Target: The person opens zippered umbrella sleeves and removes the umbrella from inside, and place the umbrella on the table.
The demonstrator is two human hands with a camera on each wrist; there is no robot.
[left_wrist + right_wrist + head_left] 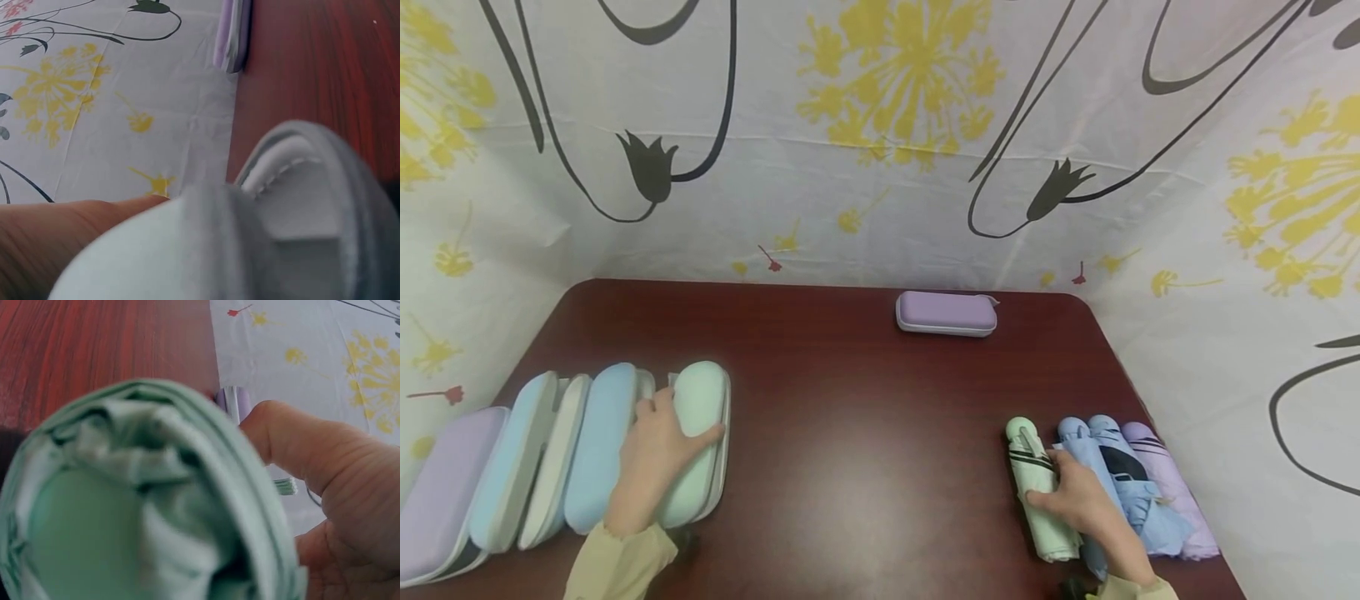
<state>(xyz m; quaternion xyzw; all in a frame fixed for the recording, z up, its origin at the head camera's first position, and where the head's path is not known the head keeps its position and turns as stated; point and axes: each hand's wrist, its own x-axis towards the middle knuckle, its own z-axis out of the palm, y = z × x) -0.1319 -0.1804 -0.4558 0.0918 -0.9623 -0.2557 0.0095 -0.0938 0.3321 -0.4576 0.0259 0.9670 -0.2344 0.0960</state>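
On the left of the table my left hand grips a mint green zippered case; the thumb reaches over its face and the fingers go down its left side. In the left wrist view this case stands a little apart along its edge, showing a grey inside. A light blue case is right beside the fingers. At the right my right hand holds a folded pale green umbrella with dark stripes, thumb on its near side. Its gathered end fills much of the right wrist view.
More cases stand in a leaning row at far left: a lilac one, a blue one and a whitish one. Blue umbrellas and a lilac umbrella lie by the right edge. A lilac case lies at the back.
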